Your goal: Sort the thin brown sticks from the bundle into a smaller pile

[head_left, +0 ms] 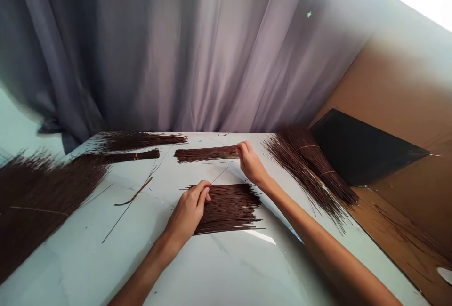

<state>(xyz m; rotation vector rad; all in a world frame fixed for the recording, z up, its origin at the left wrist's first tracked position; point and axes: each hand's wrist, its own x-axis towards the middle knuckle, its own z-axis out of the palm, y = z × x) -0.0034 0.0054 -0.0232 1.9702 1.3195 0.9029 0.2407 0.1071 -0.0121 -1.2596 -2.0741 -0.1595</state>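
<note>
Here, pinches one thin dark-brown stick [219, 175] above a flat layer of sticks [229, 207] on the marbled counter [219, 277].
Holds that stick between thumb and fingertips of the left hand [189, 205], at the layer's left side, slanted up rightward. Curls the right hand [250, 162] by the right end of a farther bundle of sticks [206, 154]; cannot tell whether around anything. Has a twice-tied bundle [320, 161] near the counter's right edge.

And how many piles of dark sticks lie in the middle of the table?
2: one near pile, partly hidden by the left hand, and one far pile, its right end by the right hand.
</note>
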